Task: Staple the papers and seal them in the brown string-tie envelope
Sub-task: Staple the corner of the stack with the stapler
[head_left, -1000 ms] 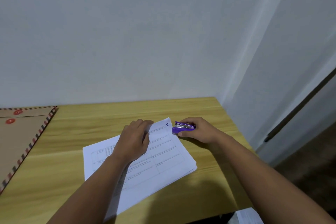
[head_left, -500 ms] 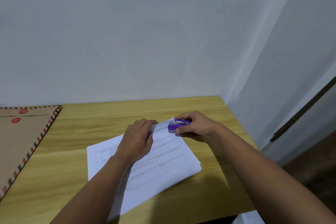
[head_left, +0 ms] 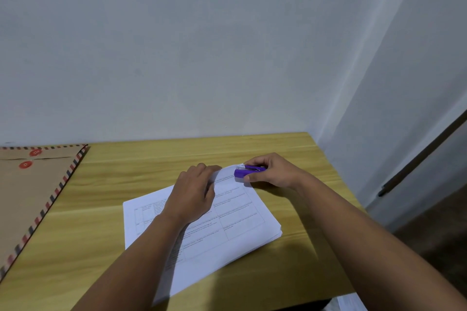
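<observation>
A stack of white printed papers lies at an angle on the wooden desk. My left hand presses down on the stack near its far corner, fingers curled at the paper's edge. My right hand grips a small purple stapler whose jaws sit over the far corner of the stack. The brown string-tie envelope, with striped edging and two red round fasteners, lies flat at the desk's left side, apart from both hands.
A pale wall runs right behind the desk, and a second wall meets it at the right corner. The desk's right edge drops to a dark floor. Another white sheet shows below the desk's front edge at the bottom right.
My right hand has slid the stapler left onto the corner of the papers, covering the handwritten mark there. My left hand has stayed pressed on the stack.
</observation>
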Available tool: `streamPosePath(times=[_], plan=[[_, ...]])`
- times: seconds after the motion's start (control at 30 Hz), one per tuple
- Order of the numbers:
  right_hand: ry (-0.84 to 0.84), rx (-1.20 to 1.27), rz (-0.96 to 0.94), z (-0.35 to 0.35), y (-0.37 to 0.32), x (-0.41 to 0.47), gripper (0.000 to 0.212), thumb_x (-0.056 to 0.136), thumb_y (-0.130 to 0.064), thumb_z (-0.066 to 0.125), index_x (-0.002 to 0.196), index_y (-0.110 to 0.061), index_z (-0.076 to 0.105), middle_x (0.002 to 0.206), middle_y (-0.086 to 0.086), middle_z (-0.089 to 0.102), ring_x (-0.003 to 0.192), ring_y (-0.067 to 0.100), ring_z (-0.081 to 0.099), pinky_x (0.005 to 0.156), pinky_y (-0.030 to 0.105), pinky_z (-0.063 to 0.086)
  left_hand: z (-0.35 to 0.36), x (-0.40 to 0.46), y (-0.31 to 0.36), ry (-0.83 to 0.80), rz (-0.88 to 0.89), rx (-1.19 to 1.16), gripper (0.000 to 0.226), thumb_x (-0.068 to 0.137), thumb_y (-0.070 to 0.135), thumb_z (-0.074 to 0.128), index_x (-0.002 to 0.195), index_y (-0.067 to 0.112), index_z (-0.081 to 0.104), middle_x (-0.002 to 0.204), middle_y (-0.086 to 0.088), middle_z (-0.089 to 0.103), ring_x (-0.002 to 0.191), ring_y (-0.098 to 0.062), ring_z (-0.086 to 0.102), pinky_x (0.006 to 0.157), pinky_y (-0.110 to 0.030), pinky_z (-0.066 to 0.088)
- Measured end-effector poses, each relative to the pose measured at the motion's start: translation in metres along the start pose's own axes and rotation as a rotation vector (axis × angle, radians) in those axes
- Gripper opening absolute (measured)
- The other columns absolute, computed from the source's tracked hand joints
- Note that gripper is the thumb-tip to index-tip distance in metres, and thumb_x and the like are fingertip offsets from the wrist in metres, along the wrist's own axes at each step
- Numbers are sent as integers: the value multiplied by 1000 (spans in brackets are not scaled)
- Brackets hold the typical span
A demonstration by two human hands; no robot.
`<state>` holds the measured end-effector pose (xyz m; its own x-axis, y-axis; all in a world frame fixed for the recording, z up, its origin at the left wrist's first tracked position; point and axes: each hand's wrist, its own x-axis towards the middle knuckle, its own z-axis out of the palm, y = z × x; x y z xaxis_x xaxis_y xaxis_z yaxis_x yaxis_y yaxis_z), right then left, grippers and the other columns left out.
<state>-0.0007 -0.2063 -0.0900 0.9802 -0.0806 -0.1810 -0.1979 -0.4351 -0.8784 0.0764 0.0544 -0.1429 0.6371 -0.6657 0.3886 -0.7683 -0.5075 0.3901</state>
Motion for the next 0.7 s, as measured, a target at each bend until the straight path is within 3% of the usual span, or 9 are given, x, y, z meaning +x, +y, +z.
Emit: streamPosePath(times=[0.13,0.33,0.5,0.6,0.7], plan=[[15,-44,-23,-1,-1,2,29,80,-25,90,107,-18,81,105,1,80,94,13,71,87,26,54,0,0,-1,-2,2,5,46,89,20,55,135,29,55,104,9,57,92,-19,53,77,-42,44],[49,-82,-71,-1,-4,3,21,83,-9,87,103,-6,81,102,14,79,82,10,68,73,16,52,0,0,0,-4,0,8,46,89,21,55,134,29,55,101,9,55,90,-19,53,76,-42,45],[63,-108,-58,-1,-6,5,28,81,-10,88,109,-8,82,91,-6,77,77,1,69,71,11,50,0,0,0,-6,-6,13,47,89,21,56,135,30,56,101,10,55,91,-18,52,77,-40,43],[11,-155,-26,-3,-4,3,27,79,-20,91,105,-20,83,92,-14,78,84,2,71,76,15,50,2,0,-1,-10,-3,25,48,89,21,55,136,29,56,98,10,53,89,-18,52,75,-40,44],[9,-200,23,-7,-3,-5,29,76,-26,93,102,-23,82,94,-7,80,83,6,71,76,23,54,3,0,-3,-19,-2,31,50,88,21,55,138,27,56,96,8,51,86,-19,50,74,-40,45]])
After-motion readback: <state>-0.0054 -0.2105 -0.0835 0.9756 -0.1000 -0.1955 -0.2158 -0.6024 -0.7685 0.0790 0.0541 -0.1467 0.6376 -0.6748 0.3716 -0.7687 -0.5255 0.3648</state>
